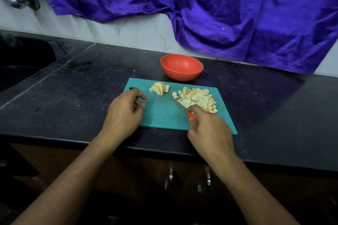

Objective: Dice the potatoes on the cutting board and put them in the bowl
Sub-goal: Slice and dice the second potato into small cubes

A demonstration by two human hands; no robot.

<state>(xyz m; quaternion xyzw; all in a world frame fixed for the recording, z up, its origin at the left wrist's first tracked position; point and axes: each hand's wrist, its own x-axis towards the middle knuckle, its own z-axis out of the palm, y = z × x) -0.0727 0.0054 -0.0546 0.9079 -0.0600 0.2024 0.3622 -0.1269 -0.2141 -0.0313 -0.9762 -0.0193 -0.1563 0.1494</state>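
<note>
One likely slippery sliced potato beyond my slack, empty left hand: pin its top; right hand grips the knife.

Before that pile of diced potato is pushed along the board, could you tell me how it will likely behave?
The diced pile is loose small cubes, so it will probably spread and shed strays rather than slide as one. The cutting board looks smooth, so pieces should glide easily. Sharp-edged cubes seem firm, unlikely to squash.
</note>
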